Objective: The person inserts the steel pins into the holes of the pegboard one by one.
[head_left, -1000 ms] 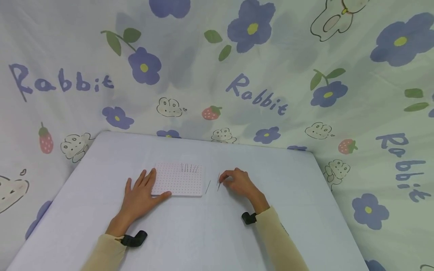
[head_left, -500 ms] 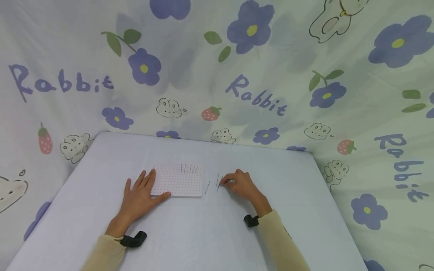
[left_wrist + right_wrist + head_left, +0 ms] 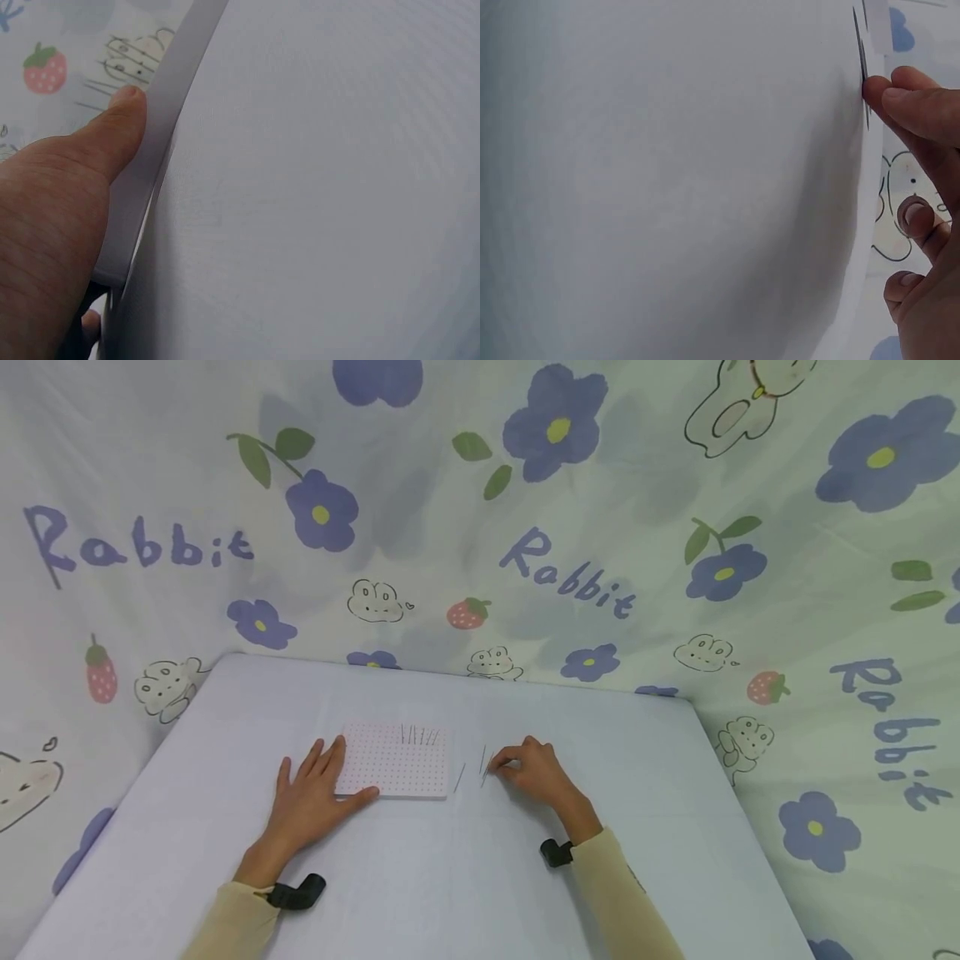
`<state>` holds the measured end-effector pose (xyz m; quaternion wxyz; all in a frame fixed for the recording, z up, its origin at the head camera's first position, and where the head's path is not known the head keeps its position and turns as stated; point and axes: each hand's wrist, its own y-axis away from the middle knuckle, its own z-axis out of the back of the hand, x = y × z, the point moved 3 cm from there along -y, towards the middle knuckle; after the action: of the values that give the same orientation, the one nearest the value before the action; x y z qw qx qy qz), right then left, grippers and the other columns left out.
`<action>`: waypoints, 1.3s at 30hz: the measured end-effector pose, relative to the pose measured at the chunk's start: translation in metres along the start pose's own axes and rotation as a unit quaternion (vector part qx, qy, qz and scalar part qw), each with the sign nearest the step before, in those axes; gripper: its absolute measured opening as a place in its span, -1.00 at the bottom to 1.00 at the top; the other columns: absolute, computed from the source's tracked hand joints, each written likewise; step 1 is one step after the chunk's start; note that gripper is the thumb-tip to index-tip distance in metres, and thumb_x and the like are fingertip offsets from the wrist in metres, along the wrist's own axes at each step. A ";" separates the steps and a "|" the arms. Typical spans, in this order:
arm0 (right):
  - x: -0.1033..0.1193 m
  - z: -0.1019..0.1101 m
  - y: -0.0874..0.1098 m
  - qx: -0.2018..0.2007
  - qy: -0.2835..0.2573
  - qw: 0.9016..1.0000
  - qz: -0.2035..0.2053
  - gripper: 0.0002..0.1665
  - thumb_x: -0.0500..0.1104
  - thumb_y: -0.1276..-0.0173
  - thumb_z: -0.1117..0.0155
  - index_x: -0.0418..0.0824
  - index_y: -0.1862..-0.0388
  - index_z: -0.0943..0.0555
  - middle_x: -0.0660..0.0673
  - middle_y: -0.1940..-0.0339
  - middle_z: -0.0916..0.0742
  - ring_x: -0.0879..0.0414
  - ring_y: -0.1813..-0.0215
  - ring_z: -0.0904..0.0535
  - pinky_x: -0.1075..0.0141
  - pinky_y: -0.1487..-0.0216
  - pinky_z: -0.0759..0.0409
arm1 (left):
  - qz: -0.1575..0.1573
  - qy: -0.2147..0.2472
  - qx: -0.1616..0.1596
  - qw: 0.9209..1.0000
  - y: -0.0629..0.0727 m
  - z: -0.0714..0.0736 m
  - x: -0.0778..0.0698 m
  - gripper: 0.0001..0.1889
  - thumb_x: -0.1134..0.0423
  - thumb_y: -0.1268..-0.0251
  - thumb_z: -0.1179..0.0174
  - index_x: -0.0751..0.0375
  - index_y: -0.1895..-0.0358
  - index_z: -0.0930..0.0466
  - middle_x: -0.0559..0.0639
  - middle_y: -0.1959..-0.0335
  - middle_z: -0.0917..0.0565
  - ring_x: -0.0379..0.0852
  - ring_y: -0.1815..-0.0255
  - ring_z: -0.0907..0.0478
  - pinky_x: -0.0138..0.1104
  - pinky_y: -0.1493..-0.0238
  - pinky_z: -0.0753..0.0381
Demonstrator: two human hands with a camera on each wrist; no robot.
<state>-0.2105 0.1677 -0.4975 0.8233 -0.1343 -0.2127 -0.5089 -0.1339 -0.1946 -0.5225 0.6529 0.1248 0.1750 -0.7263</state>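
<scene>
A white board (image 3: 390, 772) dotted with small holes lies on the table, and several thin dark needles stand in a row (image 3: 414, 734) at its upper right. My left hand (image 3: 303, 806) rests spread along the board's left side, its thumb over the near edge; the left wrist view shows that thumb (image 3: 120, 127) extended. Right of the board, my right hand (image 3: 536, 771) pinches a needle (image 3: 863, 61) between thumb and forefinger, low over the table. Another needle (image 3: 482, 758) lies just left of those fingertips, and one more needle (image 3: 460, 777) lies closer to the board.
The white-covered table (image 3: 465, 885) reaches back to a hanging cloth (image 3: 420, 527) printed with flowers, rabbits and strawberries. A black wrist camera (image 3: 298, 891) sits on the left wrist and another black camera (image 3: 555, 852) on the right.
My right hand has shifted very slightly to the right, staying at the needles. My left hand and the board hold their places.
</scene>
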 end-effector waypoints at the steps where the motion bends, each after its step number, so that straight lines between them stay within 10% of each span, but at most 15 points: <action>1: 0.000 0.000 0.000 -0.001 0.002 1.000 0.000 -0.84 -0.11 -0.38 -0.36 0.18 0.20 -0.79 0.28 0.23 -0.80 0.23 0.23 -0.40 0.09 -0.01 -0.29 | 0.000 0.001 0.001 1.000 0.000 0.000 0.000 0.21 -0.54 -0.17 -0.09 0.33 -0.61 0.06 0.33 -0.59 -0.12 0.33 -0.62 0.09 0.36 -0.46 0.40; 39: 0.005 -0.006 -0.014 0.048 0.062 0.997 0.012 -0.87 0.00 -0.23 -0.52 0.20 0.32 -0.69 0.39 0.38 -0.69 0.22 0.23 -0.36 0.09 0.04 -0.29 | -0.002 -0.003 -0.008 1.000 -0.001 0.000 -0.002 0.20 -0.53 -0.16 -0.12 0.35 -0.60 0.01 0.34 -0.57 -0.15 0.34 -0.61 0.06 0.36 -0.45 0.37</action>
<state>-0.2193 0.1551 -0.5005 0.8462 -0.0653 -0.1844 -0.4958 -0.1345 -0.1925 -0.5212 0.6532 0.1171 0.1789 -0.7264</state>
